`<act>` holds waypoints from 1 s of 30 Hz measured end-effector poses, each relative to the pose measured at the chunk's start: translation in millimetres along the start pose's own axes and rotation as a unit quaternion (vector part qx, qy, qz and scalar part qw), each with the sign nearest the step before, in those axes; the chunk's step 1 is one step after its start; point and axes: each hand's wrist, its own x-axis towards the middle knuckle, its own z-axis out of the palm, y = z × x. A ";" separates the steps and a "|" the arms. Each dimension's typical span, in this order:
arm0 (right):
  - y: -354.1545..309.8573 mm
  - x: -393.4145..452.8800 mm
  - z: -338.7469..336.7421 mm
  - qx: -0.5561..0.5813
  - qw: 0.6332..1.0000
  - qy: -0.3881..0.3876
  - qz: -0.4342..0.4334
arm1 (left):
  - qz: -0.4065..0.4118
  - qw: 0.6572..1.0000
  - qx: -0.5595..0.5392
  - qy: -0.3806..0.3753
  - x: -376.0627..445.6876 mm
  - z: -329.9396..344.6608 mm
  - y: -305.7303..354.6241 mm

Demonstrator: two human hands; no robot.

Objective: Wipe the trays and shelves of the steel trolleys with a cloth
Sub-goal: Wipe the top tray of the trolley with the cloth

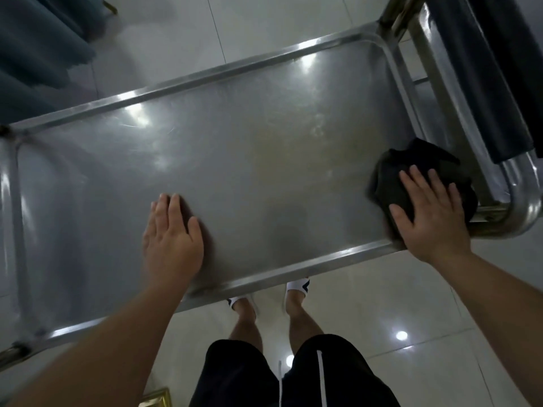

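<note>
Your right hand (432, 212) presses flat on the cloth (411, 174) at the tray's (264, 160) right end; its length runs left toward your flat left hand (172, 236).

The person is wearing black shorts (293, 374) with a thin white stripe running down one leg and a white drawstring hanging at the front. Both forearms are showing bare, with no sleeves, and the feet are wearing white slippers (297, 286) with dark markings.

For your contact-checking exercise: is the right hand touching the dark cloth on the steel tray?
Touching. The head view shows the right hand lying flat with straight fingers on the dark cloth, pressing it onto the steel tray near its right end.
</note>
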 end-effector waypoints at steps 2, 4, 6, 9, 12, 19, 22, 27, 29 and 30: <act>-9.3 -2.9 3.5 0.008 1.000 0.006 0.022 | -0.004 0.999 -0.003 0.036 12.4 1.7 -8.8; -27.7 -11.5 8.9 0.026 0.998 0.019 0.054 | -0.014 0.998 -0.011 0.060 25.4 4.5 -15.0; -57.1 -20.8 14.2 0.042 0.996 0.033 0.065 | -0.021 0.997 -0.015 0.071 33.5 10.7 -17.2; -125.4 -39.6 27.6 0.041 0.998 0.037 0.007 | -0.025 0.996 -0.025 0.085 35.4 18.7 -19.3; -206.0 -56.9 44.8 0.030 0.995 0.016 -0.098 | -0.031 0.995 -0.026 0.091 35.5 21.1 -20.7; -322.6 -13.4 51.5 -0.035 0.944 -0.018 -0.327 | -0.027 0.995 -0.037 0.089 36.2 22.0 -22.4; -297.7 13.1 46.9 -0.027 0.928 -0.010 -0.371 | -0.031 0.994 -0.040 0.094 35.7 23.1 -21.6; -211.4 57.0 31.2 -0.020 0.971 0.044 -0.235 | -0.027 0.995 -0.032 0.092 35.2 23.1 -22.2; -162.0 77.5 18.5 -0.019 0.986 0.053 -0.160 | -0.026 0.995 -0.029 0.091 35.5 22.9 -22.9; -137.1 86.2 11.9 -0.014 0.991 0.061 -0.118 | -0.026 0.995 -0.028 0.090 35.6 23.0 -22.9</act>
